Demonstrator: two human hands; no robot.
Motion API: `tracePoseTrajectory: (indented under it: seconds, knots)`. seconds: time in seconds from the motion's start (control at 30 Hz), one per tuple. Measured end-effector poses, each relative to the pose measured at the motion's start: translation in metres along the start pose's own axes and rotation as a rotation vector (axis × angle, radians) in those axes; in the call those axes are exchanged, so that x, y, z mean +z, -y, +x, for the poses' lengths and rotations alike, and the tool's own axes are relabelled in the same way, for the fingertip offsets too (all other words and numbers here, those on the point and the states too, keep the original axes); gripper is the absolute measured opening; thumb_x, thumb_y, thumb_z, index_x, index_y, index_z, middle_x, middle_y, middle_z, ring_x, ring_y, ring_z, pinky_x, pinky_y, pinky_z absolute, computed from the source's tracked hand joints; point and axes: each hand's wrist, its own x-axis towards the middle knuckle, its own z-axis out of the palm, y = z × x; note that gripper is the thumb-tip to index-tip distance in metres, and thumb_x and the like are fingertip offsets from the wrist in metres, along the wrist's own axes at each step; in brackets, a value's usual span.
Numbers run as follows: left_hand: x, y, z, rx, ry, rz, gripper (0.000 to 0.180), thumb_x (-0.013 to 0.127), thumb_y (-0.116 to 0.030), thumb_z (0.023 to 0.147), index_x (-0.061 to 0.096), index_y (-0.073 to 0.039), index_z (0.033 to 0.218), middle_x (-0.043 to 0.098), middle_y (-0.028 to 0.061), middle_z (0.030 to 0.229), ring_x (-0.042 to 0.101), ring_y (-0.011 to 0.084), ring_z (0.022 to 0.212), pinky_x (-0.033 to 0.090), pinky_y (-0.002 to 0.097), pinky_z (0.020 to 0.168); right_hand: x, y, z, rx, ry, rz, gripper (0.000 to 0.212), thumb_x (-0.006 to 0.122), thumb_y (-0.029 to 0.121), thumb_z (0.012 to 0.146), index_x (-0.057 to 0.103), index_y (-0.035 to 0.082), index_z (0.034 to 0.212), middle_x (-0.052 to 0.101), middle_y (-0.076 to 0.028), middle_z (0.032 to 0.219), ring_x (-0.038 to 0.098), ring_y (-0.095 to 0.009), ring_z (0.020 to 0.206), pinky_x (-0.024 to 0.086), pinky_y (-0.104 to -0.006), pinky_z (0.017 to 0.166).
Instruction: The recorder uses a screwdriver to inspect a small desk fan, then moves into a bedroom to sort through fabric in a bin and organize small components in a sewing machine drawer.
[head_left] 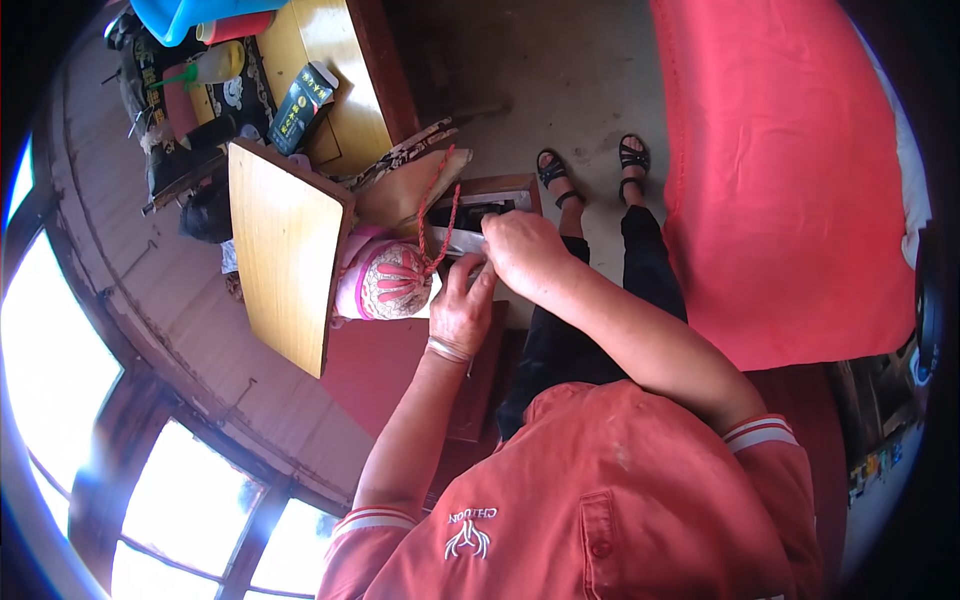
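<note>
My right hand point(522, 252) is closed, with one end of a pale, flat strip point(459, 241) in its fingers; I cannot tell what kind of thing it is. Just below it, my left hand point(461, 312) has its thumb and fingers drawn together, their tips close to the right hand. What they hold, if anything, is hidden. Beside the left hand lies a knitted cap point(394, 281) in cream and pink, with red braided cords point(445, 215) running up from it. Under the right hand an open drawer point(509, 187) shows dark contents.
A light wooden board point(285, 250) stands tilted left of the cap. Beyond it are a dark box point(302, 107), a squeeze bottle point(215, 63) with a green nozzle and a blue basin point(190, 14) on a wooden top. A red-covered bed point(790, 190) fills the right side.
</note>
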Motion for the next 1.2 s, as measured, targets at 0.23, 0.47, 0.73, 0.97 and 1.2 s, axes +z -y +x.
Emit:
tracePoseTrajectory:
  seconds: [0.23,0.47,0.73,0.97,1.2]
  knots:
    - [0.005,0.005,0.002,0.012,0.026,-0.094,0.032,0.053,-0.002,0.076,0.053,-0.004,0.108,0.053,0.0136,0.107,0.055,0.0321,0.097,0.046,0.0396,0.084,-0.011,0.000,-0.010,-0.055,-0.188,0.060,0.015,0.057,0.014,0.079,0.055,0.003,0.090,0.062,-0.014,0.076,0.063,-0.031,0.068,0.052,-0.0405,0.060]
    - [-0.009,-0.019,0.008,-0.121,-0.070,-0.251,0.029,0.056,-0.006,0.079,0.055,-0.002,0.108,0.056,0.0170,0.105,0.055,0.0361,0.096,0.045,0.0393,0.084,-0.002,-0.009,-0.024,-0.154,-0.393,0.226,0.019,0.061,0.010,0.078,0.052,0.008,0.094,0.058,-0.008,0.080,0.060,-0.028,0.066,0.049,-0.0376,0.058]
    - [-0.028,-0.039,0.003,-0.989,-0.196,-1.723,0.037,0.046,-0.019,0.088,0.047,0.001,0.119,0.058,0.0122,0.109,0.058,0.0204,0.098,0.048,0.0307,0.082,0.008,0.008,-0.049,-0.270,-0.302,0.230,0.022,0.066,0.014,0.074,0.054,0.008,0.092,0.055,-0.006,0.078,0.061,-0.024,0.070,0.050,-0.0335,0.060]
    - [-0.014,-0.028,0.002,-1.036,-0.267,-1.183,0.015,0.060,-0.010,0.087,0.060,0.002,0.097,0.063,0.0037,0.085,0.058,0.0094,0.070,0.049,0.0220,0.063,0.006,-0.004,-0.077,-0.392,-0.127,0.383,0.022,0.067,0.015,0.072,0.058,0.007,0.090,0.059,-0.007,0.083,0.061,-0.022,0.071,0.051,-0.0324,0.062]
    - [-0.018,-0.036,-0.021,-1.017,-0.182,-1.088,0.018,0.060,-0.011,0.088,0.061,0.000,0.103,0.065,0.0028,0.092,0.058,0.0080,0.079,0.048,0.0228,0.070,-0.020,-0.052,-0.074,-0.032,-0.231,0.548,0.012,0.063,0.005,0.075,0.055,0.008,0.085,0.058,-0.004,0.073,0.060,-0.021,0.060,0.049,-0.0315,0.054]
